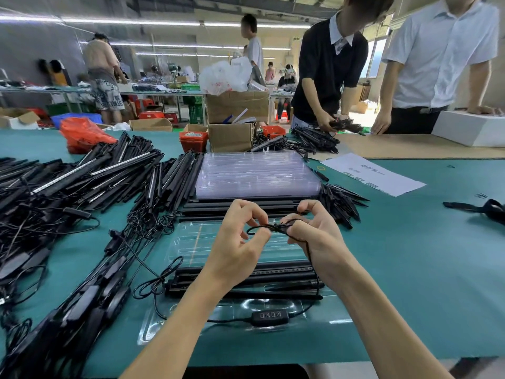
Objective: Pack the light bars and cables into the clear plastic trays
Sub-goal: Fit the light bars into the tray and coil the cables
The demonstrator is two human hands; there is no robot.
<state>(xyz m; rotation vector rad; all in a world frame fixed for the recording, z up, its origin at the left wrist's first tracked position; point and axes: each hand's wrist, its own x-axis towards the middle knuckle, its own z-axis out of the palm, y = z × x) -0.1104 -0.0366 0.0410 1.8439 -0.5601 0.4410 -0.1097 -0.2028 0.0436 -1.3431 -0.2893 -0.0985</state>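
Hands, two, raised together above the near tray. Left hand [240,236] pinches a thin black cable [262,228] between thumb and fingers; right hand [311,231] pinches the same cable just beside it, fingers curled, where the cable forms a small loop and knot between the two.

Cable: runs down from the right hand, across the wrist, to an inline controller [270,316] with a row of buttons, lying in the front recess of the near tray.

Near tray [191,242], clear plastic, on the green table [410,283] directly below the hands; black light bars [273,274] lie lengthwise across its middle.

Stack of clear trays [257,173], beyond the hands; a further row of black bars [207,207] lies along its near edge.

Loose light bars with cables, large heap [68,181], left of the trays; a line of controllers and cords [103,285] trails toward the near left edge.

Short black parts, pile [341,203], right of the stack.

Printed paper sheet [374,173], right and beyond. Black strap [481,209], far right.

Cardboard boxes [232,119] and a red bin [192,140] at the far edge. Two people [328,77] stand at the far right, one handling black parts.
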